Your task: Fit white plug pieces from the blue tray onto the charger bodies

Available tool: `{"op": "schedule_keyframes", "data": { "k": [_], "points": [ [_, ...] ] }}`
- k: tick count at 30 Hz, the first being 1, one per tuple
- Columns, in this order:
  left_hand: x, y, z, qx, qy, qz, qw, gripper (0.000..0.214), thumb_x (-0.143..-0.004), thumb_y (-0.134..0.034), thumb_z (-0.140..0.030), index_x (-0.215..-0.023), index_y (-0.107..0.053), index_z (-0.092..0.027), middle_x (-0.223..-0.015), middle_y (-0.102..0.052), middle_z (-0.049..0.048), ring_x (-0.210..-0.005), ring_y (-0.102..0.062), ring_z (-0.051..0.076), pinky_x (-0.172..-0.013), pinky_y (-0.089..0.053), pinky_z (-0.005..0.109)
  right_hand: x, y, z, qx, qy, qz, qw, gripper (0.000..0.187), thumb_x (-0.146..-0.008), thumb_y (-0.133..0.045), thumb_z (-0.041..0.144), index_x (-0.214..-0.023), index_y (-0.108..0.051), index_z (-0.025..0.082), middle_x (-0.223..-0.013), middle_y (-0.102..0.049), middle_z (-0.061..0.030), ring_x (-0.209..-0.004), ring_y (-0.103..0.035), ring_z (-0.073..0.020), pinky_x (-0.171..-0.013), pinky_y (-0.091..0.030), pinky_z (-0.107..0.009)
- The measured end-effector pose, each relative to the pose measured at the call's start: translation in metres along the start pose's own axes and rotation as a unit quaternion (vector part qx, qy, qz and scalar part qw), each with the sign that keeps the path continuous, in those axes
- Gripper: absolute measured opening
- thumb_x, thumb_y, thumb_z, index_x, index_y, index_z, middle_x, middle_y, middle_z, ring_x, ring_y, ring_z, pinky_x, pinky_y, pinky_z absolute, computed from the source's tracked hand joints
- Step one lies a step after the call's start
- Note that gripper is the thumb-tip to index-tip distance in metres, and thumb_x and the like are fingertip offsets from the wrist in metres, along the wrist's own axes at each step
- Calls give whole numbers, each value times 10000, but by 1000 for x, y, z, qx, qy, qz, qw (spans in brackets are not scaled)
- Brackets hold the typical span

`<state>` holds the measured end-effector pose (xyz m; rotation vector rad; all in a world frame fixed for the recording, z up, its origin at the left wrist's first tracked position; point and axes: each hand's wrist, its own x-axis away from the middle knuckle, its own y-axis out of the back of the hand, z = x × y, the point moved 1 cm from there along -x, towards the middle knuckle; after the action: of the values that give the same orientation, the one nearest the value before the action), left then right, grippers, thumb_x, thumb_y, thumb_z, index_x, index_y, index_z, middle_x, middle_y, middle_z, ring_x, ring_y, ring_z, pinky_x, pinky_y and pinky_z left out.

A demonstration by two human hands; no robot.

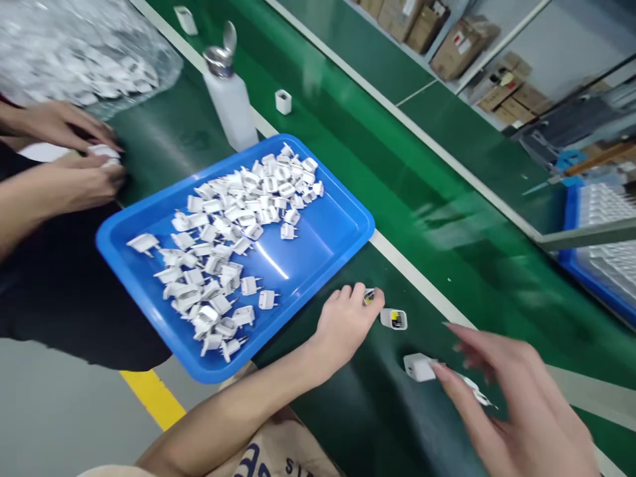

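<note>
my left hand (342, 324), just beside the blue tray (322, 258), pinches a small plug piece (368, 296) in its fingertips. my right hand (511, 397), farther from the tray, has its fingers spread, one touching a white adapter (419, 366).

The worktop (377, 411) is a dark green strip with a white stripe along its far edge; beyond the stripe runs a brighter green belt (397, 152). A blue tray (322, 245) heaped with white plug pieces overhangs the near edge. Behind the tray, at the stripe, stands a white bottle (231, 99) with a metal cap. A clear bag (74, 46) of white parts lies at the far left end. Right of the tray lie a yellow-labelled piece (394, 319) and a white cube (419, 367). Two small white blocks (283, 101) stand on the belt, just past the stripe.
</note>
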<state>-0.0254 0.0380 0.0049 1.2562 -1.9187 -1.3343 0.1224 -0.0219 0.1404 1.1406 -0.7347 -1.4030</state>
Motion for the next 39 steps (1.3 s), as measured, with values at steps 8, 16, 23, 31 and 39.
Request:
{"op": "schedule_keyframes", "data": {
  "k": [8, 16, 23, 31, 39],
  "points": [
    [66, 13, 16, 38, -17, -24, 999, 354, -900, -724, -169, -1223, -582, -186, -1081, -669, 62, -908, -672, 232, -785, -578, 367, -162, -159, 97, 11, 108, 270, 957, 391, -1035, -640, 352, -1375, -554, 179, -1241, -591, -175, -1029, -684, -335, -857, -565, -452],
    [74, 6, 33, 144, -63, -9, 988, 384, -876, -787, -212, -1179, -553, -197, -1109, -671, 39, -967, -639, 234, -830, -523, 374, -117, -121, 55, -111, 95, 228, 963, 109, -1046, -593, 228, -1152, -585, 209, -1154, -617, -59, -1042, -646, -198, -947, -531, -326],
    [63, -2, 27, 156, -68, -28, 985, 247, -906, -772, -340, -1002, -604, -187, -943, -656, 42, -840, -575, 249, -759, -403, 397, 32, -105, 13, -351, -126, -66, 926, 202, -998, -640, 163, -1157, -559, 258, -1167, -588, -65, -1097, -686, -218, -923, -613, -384],
    [61, -5, 31, 137, -109, -4, 984, 187, -911, -734, -276, -1034, -636, -174, -910, -673, 43, -794, -535, 240, -704, -329, 392, 74, -129, 22, -169, -174, -80, 967, 147, -1000, -672, 251, -1147, -665, 241, -1191, -545, -96, -1050, -667, -236, -877, -638, -412],
    [59, -8, 22, 112, -97, 2, 989, 187, -971, -663, -290, -1057, -636, -126, -776, -686, 27, -700, -561, 222, -670, -282, 401, 68, -104, 19, -141, -105, -7, 984, 83, -1007, -664, 174, -1076, -667, 220, -913, -683, -27, -794, -656, -177, -726, -579, -323]
  ]
}}
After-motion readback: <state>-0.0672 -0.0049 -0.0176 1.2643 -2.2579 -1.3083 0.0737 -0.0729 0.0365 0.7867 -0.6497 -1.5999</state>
